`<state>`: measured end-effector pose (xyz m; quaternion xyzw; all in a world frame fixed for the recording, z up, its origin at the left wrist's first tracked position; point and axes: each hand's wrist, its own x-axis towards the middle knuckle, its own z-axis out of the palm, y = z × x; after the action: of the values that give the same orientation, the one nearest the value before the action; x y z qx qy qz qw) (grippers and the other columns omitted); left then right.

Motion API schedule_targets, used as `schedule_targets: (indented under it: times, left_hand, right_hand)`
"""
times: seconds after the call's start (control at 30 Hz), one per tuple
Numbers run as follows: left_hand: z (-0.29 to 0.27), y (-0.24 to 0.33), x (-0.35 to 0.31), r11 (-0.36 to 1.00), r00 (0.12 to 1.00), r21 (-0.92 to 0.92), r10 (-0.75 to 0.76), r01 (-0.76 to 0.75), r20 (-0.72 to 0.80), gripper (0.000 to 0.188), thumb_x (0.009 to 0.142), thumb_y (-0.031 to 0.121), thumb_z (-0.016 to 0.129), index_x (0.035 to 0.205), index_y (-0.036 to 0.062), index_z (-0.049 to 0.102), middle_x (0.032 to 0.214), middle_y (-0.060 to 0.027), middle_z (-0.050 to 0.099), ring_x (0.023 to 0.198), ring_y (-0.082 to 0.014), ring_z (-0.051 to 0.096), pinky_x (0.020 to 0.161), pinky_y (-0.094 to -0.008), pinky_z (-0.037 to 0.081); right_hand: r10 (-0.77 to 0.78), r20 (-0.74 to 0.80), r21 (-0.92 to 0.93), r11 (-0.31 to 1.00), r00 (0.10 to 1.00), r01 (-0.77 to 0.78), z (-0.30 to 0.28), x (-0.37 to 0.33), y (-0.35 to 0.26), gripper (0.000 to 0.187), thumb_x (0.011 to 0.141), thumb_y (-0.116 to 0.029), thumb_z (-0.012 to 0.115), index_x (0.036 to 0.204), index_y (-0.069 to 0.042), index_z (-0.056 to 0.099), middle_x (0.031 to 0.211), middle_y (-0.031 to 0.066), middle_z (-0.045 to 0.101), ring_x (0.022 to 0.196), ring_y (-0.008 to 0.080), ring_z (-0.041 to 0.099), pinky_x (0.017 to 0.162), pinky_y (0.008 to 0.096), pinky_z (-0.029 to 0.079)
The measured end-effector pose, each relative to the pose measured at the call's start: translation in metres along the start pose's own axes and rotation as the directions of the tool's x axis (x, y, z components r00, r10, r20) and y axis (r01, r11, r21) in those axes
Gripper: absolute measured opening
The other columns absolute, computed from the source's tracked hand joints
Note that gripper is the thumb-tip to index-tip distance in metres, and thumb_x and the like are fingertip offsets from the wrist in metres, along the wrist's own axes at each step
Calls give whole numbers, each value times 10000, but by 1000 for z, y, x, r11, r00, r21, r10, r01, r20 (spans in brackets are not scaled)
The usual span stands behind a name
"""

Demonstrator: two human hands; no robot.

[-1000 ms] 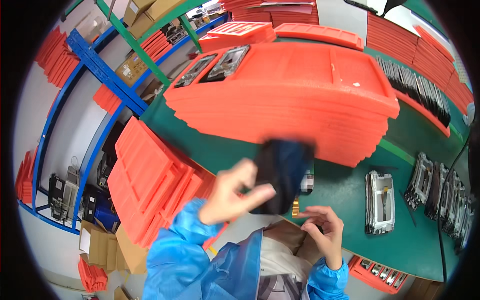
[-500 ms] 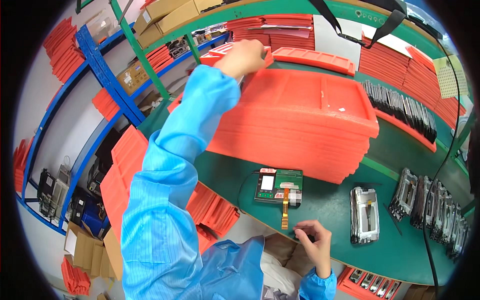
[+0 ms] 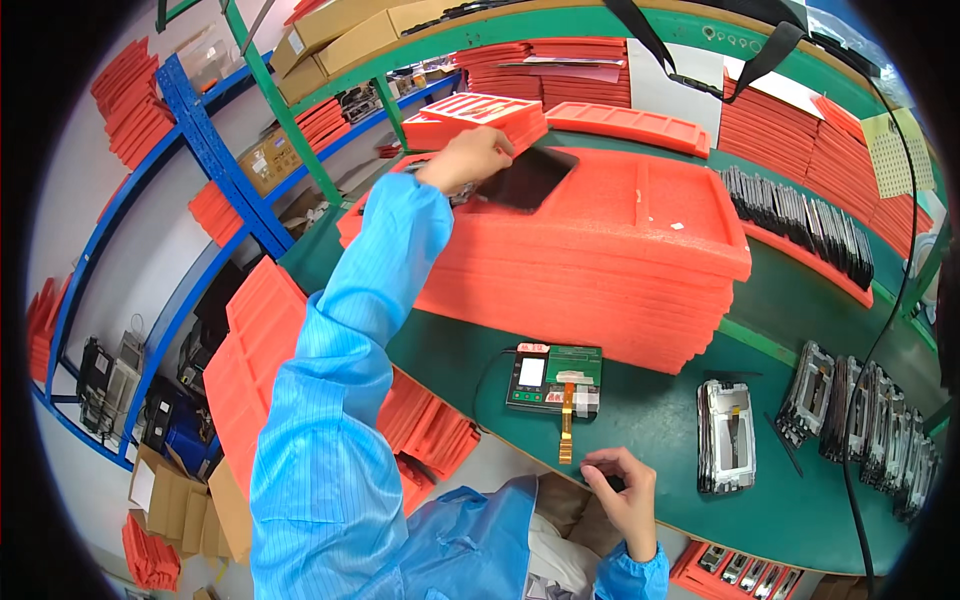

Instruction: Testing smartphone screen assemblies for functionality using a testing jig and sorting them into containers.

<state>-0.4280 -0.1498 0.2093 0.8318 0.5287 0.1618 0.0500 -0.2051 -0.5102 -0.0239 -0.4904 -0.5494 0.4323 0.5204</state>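
Over the left part of a tall stack of red foam trays (image 3: pixel 580 280), my left hand (image 3: pixel 466 162) is closed on the edge of a thin black phone screen (image 3: pixel 532 180). The screen lies tilted just above or on the top tray; whether it touches the foam I cannot tell. My right hand (image 3: pixel 628 498) rests at the table's front edge with curled fingers. Something small and dark shows under them, too hidden to name. Nearest to this hand is an orange flex cable (image 3: pixel 567 425), which hangs from a small tester box (image 3: pixel 532 378) with a lit display.
A pile of metal phone frames (image 3: pixel 727 440) stands on the green table (image 3: pixel 650 420) right of my right hand, with more frames (image 3: pixel 870 420) at the far right. Behind are a row of dark panels (image 3: pixel 800 220) and red trays with white slots (image 3: pixel 480 108). A black cable (image 3: pixel 850 480) hangs down.
My left hand has come back toward me from the slotted trays behind, and the black screen now shows over the stack's top tray. My right hand has barely moved.
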Motion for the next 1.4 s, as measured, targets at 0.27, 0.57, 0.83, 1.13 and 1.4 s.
schedule_targets:
  times: [0.27,0.57,0.83,1.13,1.4]
  left_hand:
    - [43,-30,-4,966,832,-252,-184,55,-524,259,917,183,628,1124,44,559,897,-189,703,851,-274,699,754,-368,527]
    - [10,-10,-34,954,917,299,122,-3,-379,278,949,226,609,1143,29,589,942,-190,710,925,-372,688,838,-416,527]
    - [24,-76,-49,942,925,-149,248,-299,-290,380,951,285,582,1215,14,617,1082,-195,695,1011,-366,657,893,-424,501]
    - [3,-65,-61,972,972,-143,162,-187,-170,357,1008,267,533,1263,22,589,1179,-134,670,1081,-249,635,946,-331,472]
    - [13,-17,-161,831,660,-396,-46,-391,-750,202,979,170,576,1079,10,646,1014,-115,700,980,-180,655,860,-314,493]
  right_hand:
    - [10,-11,-27,1000,1000,-10,3,0,0,130,857,-7,695,971,47,663,864,91,725,763,114,681,707,241,538]
    - [15,-42,-36,999,999,-16,3,-2,0,107,867,1,681,961,48,662,852,89,720,754,116,680,704,240,537]
    - [-197,-423,-365,930,884,33,-32,-8,-14,94,879,9,657,971,29,647,928,107,694,854,163,659,782,284,516]
    - [-227,-520,-764,556,823,-329,-115,2,1,472,878,-173,699,1276,9,522,1171,233,603,1033,406,592,930,442,470]
    - [-114,-497,-645,712,860,-278,-148,0,12,441,919,-145,650,1294,44,513,1184,219,603,1011,315,628,846,377,501]
